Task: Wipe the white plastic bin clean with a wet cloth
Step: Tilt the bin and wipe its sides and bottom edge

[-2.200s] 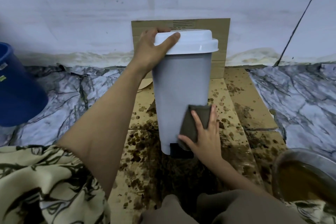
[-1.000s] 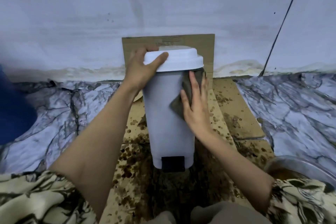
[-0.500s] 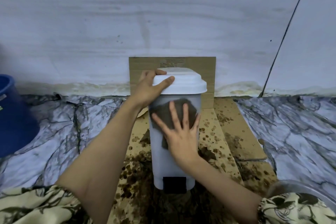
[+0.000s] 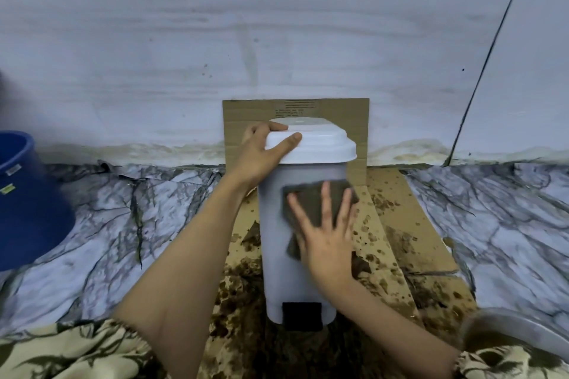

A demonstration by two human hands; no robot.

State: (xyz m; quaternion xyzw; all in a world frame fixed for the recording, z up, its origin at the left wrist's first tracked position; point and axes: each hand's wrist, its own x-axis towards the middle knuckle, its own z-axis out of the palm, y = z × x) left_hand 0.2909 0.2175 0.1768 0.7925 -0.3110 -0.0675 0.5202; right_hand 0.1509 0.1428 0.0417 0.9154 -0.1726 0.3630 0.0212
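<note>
the white plastic bin stands upright on the spattered cardboard, left hand gripping its lid while the flat, open-fingered right hand presses the wet cloth on its near upper wall, so wiping looks midway, lower wall likely left.

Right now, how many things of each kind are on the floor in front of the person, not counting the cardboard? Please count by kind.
White bin with lid: 1
Dark cloth: 1
Blue bucket: 1
Metal bowl of brown water: 1
Total: 4
</note>
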